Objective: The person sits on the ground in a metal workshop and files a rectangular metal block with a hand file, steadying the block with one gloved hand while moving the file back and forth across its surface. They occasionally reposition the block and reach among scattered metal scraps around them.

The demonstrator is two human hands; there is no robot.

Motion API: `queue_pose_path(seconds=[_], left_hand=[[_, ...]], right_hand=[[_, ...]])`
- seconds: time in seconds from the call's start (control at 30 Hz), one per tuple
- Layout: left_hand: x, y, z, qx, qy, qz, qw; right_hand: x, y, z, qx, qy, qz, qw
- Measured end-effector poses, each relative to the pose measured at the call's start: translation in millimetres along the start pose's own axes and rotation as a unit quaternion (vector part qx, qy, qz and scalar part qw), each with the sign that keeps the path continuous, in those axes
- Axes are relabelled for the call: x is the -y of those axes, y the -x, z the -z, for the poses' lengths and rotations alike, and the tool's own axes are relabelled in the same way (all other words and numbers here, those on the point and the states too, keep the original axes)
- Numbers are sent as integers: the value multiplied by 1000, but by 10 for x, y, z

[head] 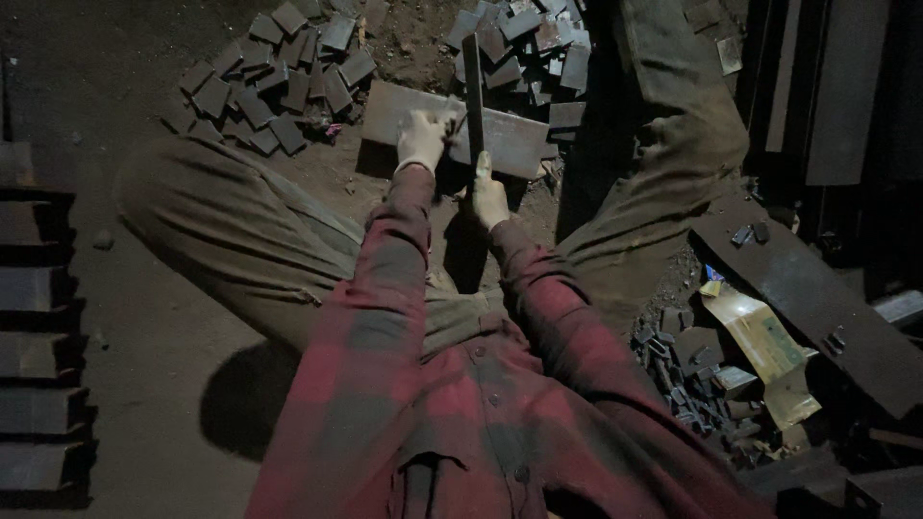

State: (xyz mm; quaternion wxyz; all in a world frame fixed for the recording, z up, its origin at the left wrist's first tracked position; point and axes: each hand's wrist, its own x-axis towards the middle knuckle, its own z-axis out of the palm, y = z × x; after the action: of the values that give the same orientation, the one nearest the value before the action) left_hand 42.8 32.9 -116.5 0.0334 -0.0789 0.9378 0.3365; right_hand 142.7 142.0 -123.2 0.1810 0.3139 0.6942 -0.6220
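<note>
Flat metal plate point(500, 135) lies on the dirt floor point(173, 317) between the person's spread legs; the left hand point(421, 137) presses a small piece, seemingly metal, onto it, fingers curled around it; the right hand point(488, 192) is closed round a long dark bar point(473, 91) standing on the plate; a slip could catch the left fingers; piles of small plates point(279, 77) crowd the far edge, leaving little room.
</note>
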Motion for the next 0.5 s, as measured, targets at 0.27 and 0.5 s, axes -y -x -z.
queue_pose_path(seconds=[0.27, 0.5], left_hand=[[-123, 84, 186, 90, 149, 95, 980], [-34, 20, 163, 96, 76, 43, 992]], right_hand=[[46, 20, 39, -8, 26, -18, 999], [-64, 51, 18, -35, 6, 45, 998]])
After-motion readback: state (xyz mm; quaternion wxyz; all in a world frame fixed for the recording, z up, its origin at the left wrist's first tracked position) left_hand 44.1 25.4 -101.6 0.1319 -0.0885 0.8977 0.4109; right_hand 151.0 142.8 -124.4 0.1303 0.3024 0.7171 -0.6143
